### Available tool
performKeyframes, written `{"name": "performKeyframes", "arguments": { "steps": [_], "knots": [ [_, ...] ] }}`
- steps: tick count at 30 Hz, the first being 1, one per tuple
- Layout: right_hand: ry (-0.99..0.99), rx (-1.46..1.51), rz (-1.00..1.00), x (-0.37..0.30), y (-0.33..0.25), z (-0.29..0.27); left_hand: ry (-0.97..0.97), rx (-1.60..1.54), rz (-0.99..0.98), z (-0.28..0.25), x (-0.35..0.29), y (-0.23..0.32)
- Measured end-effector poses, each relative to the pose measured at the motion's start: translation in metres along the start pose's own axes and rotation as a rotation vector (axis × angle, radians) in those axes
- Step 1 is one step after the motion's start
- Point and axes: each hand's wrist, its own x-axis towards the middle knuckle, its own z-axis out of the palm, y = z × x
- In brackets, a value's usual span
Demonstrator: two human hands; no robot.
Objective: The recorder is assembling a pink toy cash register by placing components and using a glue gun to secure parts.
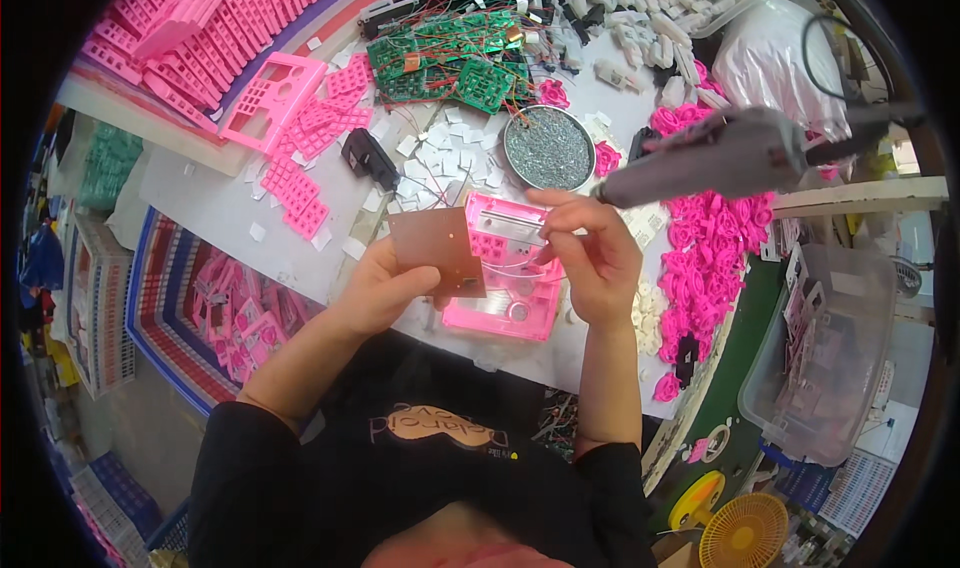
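My left hand [385, 288] grips a brown circuit board [437, 251] by its lower left side, thumb on top, plain side up. Partly under the board lies a pink plastic housing [497, 320] on the table, with a pink keypad [488, 248] in it. Over the housing's right side is my right hand [595, 258]. Its thumb and a finger pinch together; what is between them is too small to name. A thin pale wire [520, 274] curves across the housing below those fingertips.
A round tin of small screws [548, 148] stands beyond the housing. A grey power screwdriver [710, 153] hangs at the right above pink flower-shaped parts [700, 268]. Green circuit boards [450, 53] with wires lie at the back; pink housings [190, 38] fill a box at the far left.
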Motion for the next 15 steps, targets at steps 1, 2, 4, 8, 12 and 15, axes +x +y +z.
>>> {"name": "performKeyframes", "arguments": {
  "steps": [1, 2, 4, 8, 12, 15],
  "knots": [
    [-0.003, -0.019, -0.038, 0.0, 0.003, 0.002, 0.013, -0.009, 0.01, 0.002, -0.001, 0.001],
    [-0.006, -0.039, -0.076, -0.002, 0.004, 0.004, 0.039, -0.017, 0.024, 0.003, -0.001, 0.003],
    [0.083, -0.308, -0.295, -0.011, 0.011, 0.004, 0.096, -0.033, 0.056, 0.004, -0.002, 0.005],
    [0.226, -0.099, 0.272, -0.04, 0.009, 0.031, 0.08, -0.213, -0.032, 0.0, -0.005, 0.001],
    [-0.107, 0.068, 0.533, -0.048, 0.032, 0.035, -0.057, -0.338, -0.1, 0.007, -0.003, -0.003],
    [-0.032, 0.468, 0.454, -0.036, 0.013, 0.028, -0.109, -0.163, -0.065, 0.003, -0.006, -0.004]
  ]
}}
